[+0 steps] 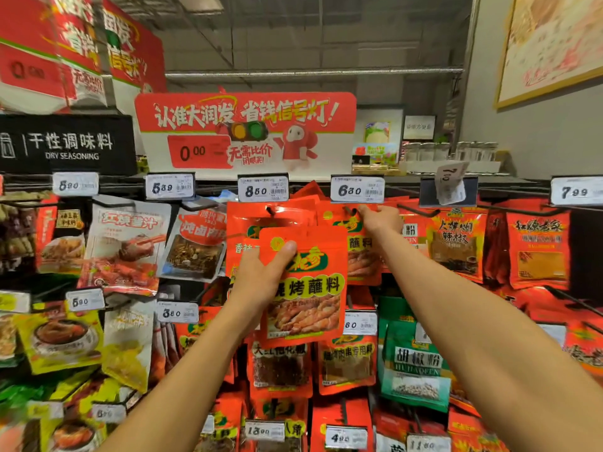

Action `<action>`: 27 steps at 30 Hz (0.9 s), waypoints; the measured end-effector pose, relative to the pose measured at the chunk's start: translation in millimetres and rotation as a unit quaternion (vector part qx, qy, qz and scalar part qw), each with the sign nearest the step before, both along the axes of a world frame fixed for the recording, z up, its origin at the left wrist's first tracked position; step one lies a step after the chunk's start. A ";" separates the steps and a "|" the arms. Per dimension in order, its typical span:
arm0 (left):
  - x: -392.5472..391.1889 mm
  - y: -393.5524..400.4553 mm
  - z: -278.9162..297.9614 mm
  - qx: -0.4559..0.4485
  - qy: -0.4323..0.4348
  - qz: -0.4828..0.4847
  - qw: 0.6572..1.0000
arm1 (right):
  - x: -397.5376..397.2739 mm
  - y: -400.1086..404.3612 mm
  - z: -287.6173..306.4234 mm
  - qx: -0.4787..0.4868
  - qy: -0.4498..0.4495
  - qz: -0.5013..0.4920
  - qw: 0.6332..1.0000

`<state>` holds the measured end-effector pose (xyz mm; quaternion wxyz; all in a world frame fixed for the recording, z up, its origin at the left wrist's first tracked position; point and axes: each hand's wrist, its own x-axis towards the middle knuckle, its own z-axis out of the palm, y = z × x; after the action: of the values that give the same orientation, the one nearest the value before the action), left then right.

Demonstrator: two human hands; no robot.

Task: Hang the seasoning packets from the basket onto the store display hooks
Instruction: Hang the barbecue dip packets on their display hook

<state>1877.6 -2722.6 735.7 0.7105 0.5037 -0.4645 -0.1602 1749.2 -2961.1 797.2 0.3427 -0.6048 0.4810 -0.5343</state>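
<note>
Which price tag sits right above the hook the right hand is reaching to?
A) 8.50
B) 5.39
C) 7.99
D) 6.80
D: the right hand touches the top of the hanging packets just under the 6.80 price tag, while the left hand holds a red packet lower down.

The right hand [380,218] covers the top of the hanging red packet [362,256] under the 6.80 tag, so its fingertips and the hook there cannot be made out. The held packet [305,285] hides most of the red packet behind it [244,230], and the left hand [261,272] covers the held packet's left edge. Both forearms run off the near edge. Packets at far left [19,230] are smeared by blur, their print unreadable
</note>
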 end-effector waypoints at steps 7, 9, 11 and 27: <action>-16.1 -29.4 5.9 -0.006 0.021 -0.056 0.998 | -33.4 30.5 -21.6 -0.042 -0.123 0.082 0.988; -25.1 -43.7 10.3 -0.006 0.036 -0.066 0.997 | -53.0 49.8 -30.0 0.001 -0.251 0.258 0.933; -35.2 -58.3 19.2 -0.002 0.051 -0.060 0.997 | -65.6 60.4 -32.8 0.019 -0.261 0.376 0.889; -50.2 -91.1 40.8 0.091 0.065 0.033 0.993 | -40.3 40.3 -31.7 -0.009 -0.107 0.146 0.983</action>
<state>1827.4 -2813.8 776.5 0.6951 0.5701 -0.3839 -0.2106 1708.9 -2920.8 765.5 0.4612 -0.6111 0.3429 -0.5443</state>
